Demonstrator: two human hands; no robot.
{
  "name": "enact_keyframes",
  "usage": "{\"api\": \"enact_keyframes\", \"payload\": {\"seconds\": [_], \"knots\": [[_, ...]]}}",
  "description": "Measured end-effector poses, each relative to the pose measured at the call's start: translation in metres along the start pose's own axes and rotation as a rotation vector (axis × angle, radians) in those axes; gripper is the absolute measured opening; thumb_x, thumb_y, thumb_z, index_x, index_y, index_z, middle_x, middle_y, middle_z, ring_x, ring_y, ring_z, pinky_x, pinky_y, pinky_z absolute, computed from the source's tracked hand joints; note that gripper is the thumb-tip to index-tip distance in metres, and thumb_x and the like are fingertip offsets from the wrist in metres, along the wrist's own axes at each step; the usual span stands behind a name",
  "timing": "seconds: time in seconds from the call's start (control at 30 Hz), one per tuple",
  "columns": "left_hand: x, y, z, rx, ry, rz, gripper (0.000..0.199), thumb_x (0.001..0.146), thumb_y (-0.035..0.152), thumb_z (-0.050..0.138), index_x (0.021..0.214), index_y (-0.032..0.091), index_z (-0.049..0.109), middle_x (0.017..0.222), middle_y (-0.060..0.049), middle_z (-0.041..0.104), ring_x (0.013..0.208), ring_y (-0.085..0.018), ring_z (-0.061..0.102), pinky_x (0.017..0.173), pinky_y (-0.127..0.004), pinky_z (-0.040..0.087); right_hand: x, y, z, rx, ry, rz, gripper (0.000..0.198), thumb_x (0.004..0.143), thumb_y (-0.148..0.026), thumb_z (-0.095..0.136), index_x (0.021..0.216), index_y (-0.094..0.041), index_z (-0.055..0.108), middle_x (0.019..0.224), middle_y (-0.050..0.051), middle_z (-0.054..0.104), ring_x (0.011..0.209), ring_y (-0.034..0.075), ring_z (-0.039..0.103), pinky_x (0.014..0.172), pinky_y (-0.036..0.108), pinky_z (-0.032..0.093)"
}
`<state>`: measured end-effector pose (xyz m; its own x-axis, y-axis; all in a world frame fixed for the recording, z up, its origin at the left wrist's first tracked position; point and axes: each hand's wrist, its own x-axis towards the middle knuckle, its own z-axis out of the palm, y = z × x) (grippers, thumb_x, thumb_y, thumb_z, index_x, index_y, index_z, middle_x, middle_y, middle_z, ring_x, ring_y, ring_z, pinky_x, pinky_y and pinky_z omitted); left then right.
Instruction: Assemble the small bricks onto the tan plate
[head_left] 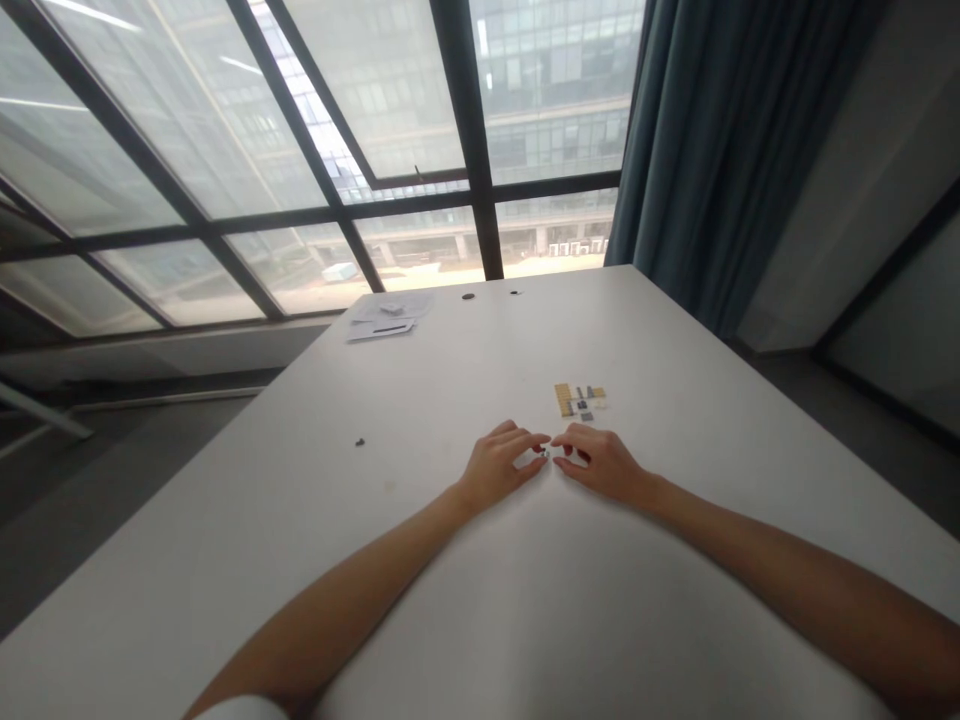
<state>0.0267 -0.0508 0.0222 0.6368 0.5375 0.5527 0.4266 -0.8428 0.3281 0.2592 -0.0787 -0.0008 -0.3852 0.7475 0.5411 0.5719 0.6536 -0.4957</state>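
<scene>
My left hand (pixel 508 462) is low over the table, its thumb and fingertips closed around a tiny white-and-dark piece (pixel 545 454) too small to name. Facing it, my right hand (pixel 604 464) has its thumb and index finger apart, their tips close beside that piece. Whether they touch it is hard to make out. Just beyond the right hand lies a group of small yellow pieces (pixel 562 400) and grey pieces (pixel 587 416) that look like toy bricks, laid near one another.
A small dark piece (pixel 360 442) lies on the white table (pixel 450 590) to the left. Papers (pixel 381 328) with a dark pen-like strip rest at the far left corner. A dark round disc (pixel 469 296) and another small dark item (pixel 515 293) are near the far edge.
</scene>
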Motion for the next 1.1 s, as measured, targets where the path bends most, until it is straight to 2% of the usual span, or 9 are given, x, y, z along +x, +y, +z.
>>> {"api": "enact_keyframes", "payload": {"seconds": [0.17, 0.4, 0.63, 1.1], "knots": [[-0.0005, 0.0033, 0.0029, 0.001, -0.013, 0.001, 0.024, 0.094, 0.03, 0.061, 0.116, 0.024, 0.069, 0.092, -0.005, 0.075, 0.085, -0.017, 0.064, 0.08, -0.032, 0.054, 0.001, -0.0041, -0.0007, -0.003, -0.024, -0.046, 0.009, 0.089, -0.02, 0.064, 0.096, -0.02, 0.069, 0.084, 0.002, 0.066, 0.065, 0.012, 0.056, 0.064, 0.023, 0.043], [-0.0023, 0.0072, 0.0048, 0.003, -0.035, -0.003, 0.027, 0.093, 0.031, 0.061, 0.118, 0.025, 0.067, 0.094, -0.006, 0.073, 0.088, -0.018, 0.065, 0.081, -0.032, 0.054, 0.001, -0.0037, 0.0, 0.016, -0.038, -0.104, 0.011, 0.09, -0.017, 0.059, 0.093, -0.021, 0.069, 0.084, 0.003, 0.067, 0.066, 0.012, 0.057, 0.064, 0.023, 0.043], [-0.0032, 0.0068, 0.0054, 0.008, -0.019, -0.059, 0.008, 0.086, 0.025, 0.066, 0.094, 0.023, 0.067, 0.08, -0.002, 0.065, 0.081, -0.016, 0.061, 0.076, -0.029, 0.05, 0.0019, -0.0059, -0.002, 0.031, -0.019, -0.097, 0.011, 0.089, -0.017, 0.057, 0.089, -0.02, 0.068, 0.081, 0.003, 0.066, 0.065, 0.012, 0.056, 0.061, 0.023, 0.042], [-0.0015, 0.0102, 0.0064, -0.059, 0.001, -0.043, 0.005, 0.084, 0.018, 0.064, 0.087, 0.021, 0.066, 0.076, -0.002, 0.065, 0.078, -0.016, 0.059, 0.072, -0.028, 0.048, 0.0029, -0.0066, -0.002, 0.042, -0.021, -0.113, 0.01, 0.087, -0.015, 0.058, 0.088, -0.02, 0.067, 0.08, 0.002, 0.066, 0.064, 0.012, 0.056, 0.06, 0.023, 0.041]]}}
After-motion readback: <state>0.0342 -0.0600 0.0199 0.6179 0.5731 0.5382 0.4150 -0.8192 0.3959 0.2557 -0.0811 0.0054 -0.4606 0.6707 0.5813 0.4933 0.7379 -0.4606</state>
